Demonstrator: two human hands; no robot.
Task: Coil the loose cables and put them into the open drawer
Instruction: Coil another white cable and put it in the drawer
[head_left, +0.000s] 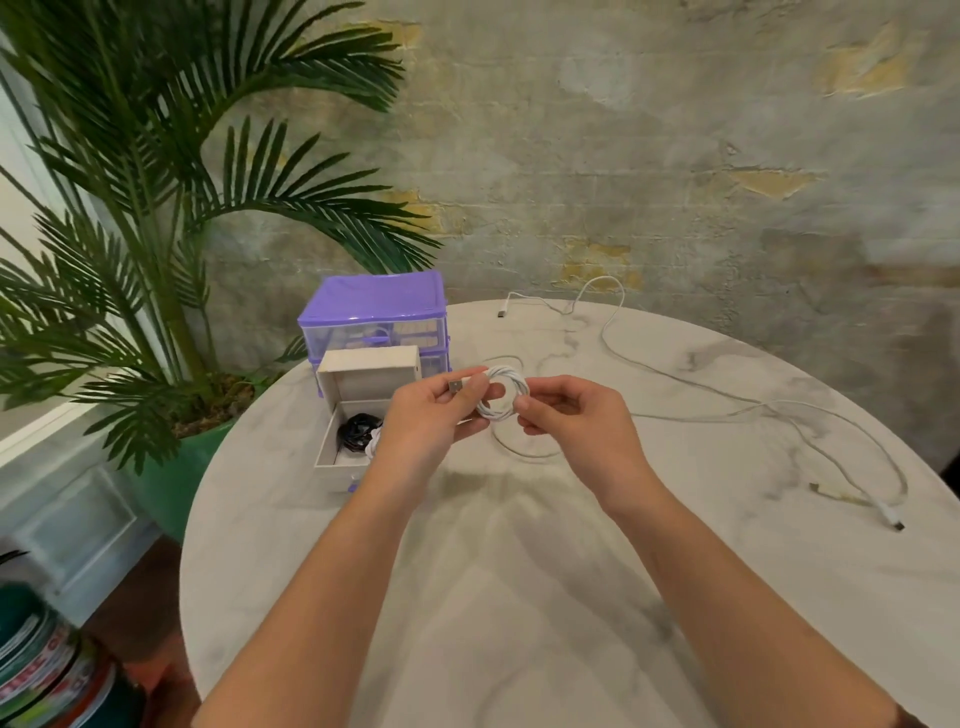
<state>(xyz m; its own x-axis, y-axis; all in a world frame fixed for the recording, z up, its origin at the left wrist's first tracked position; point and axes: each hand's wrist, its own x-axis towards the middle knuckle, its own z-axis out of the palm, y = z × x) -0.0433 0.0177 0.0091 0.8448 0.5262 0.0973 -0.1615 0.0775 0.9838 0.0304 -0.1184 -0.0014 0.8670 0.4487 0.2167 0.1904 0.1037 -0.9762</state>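
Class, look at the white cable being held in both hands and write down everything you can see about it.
The white cable is wound into a small, tight ring of several loops, held in the air above the table in front of the open drawer. It looks like smooth plastic-coated cord. The left hand pinches the end with a metal USB plug, which points left. The right hand pinches the ring's right side. A loose length of it seems to hang down to the table below.
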